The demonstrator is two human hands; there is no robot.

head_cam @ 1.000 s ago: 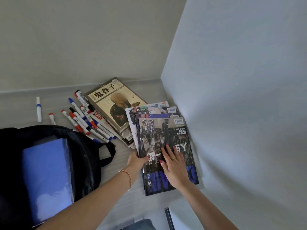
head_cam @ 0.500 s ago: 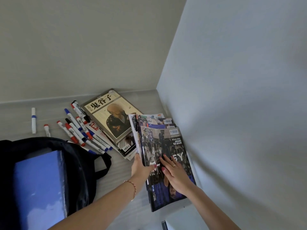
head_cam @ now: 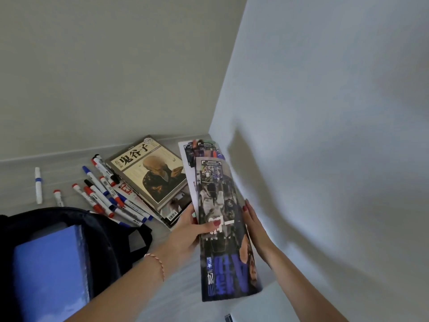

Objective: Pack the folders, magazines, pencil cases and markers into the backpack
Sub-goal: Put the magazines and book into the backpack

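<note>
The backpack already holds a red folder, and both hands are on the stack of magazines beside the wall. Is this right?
Not quite: the folder inside the backpack is blue, as the head view shows. The left hand and right hand are indeed on the stack of magazines.

The single head-worn camera looks forward and down from close above, toward a wall corner (head_cam: 210, 133) on the tabletop (head_cam: 21, 182), arms entering from the bottom edge.

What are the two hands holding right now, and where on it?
A stack of magazines. The left hand grips its left long edge, thumb across the cover; the right hand rests with straight fingers against its right edge.
</note>
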